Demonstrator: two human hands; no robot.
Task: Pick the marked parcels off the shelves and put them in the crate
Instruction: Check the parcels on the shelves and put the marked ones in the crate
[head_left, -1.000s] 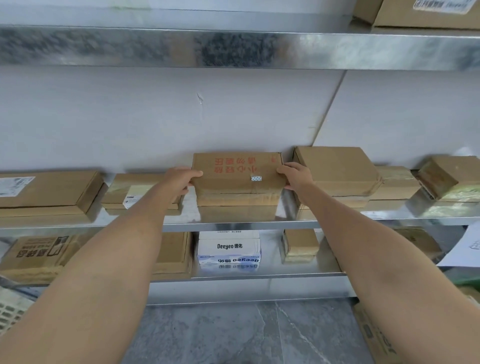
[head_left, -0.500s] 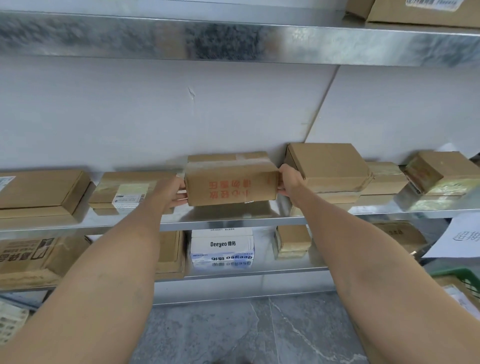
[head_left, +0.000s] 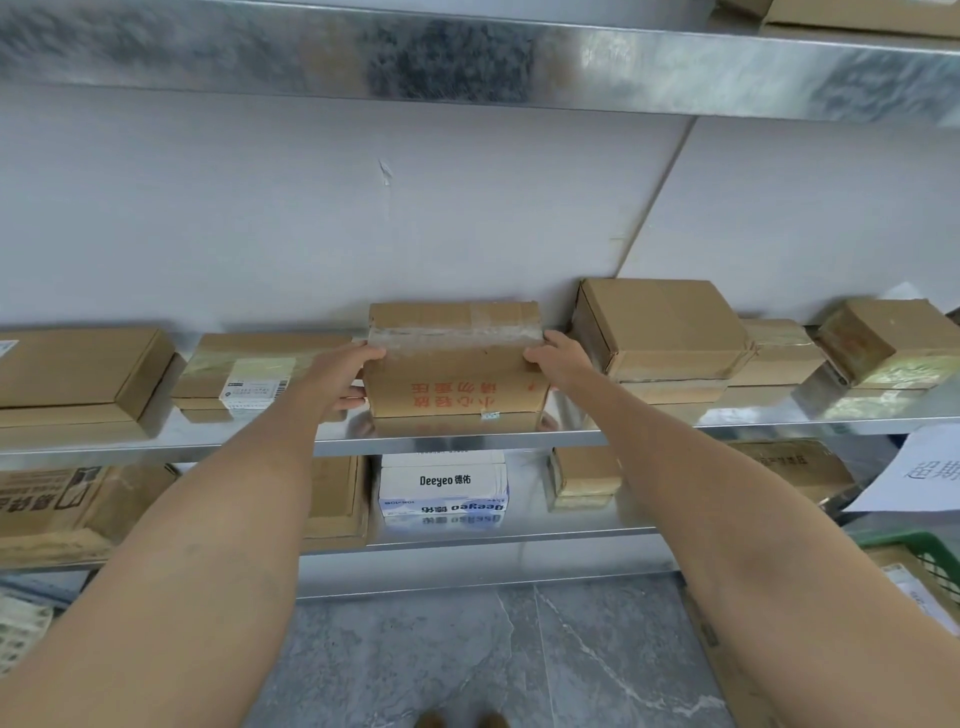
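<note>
There is one camera only, worn on the person's head, facing the wall squarely and tipped downward. The middle shelf (head_left: 467, 444) crosses mid-picture, near enough that the left hand (head_left: 343, 379) and right hand (head_left: 561, 364) grip a parcel (head_left: 457, 379) on it. Above it is the upper shelf (head_left: 467, 57); below it are the lower shelf (head_left: 519, 538) and floor (head_left: 467, 649).

- Middle steel shelf (head_left: 467, 445) before me: red-printed box (head_left: 457, 384), flat labelled parcel (head_left: 249, 371) to its left, big brown box (head_left: 665, 327) to its right.
- Lower shelf (head_left: 519, 536): white Deeyeo box (head_left: 441, 483).
</note>
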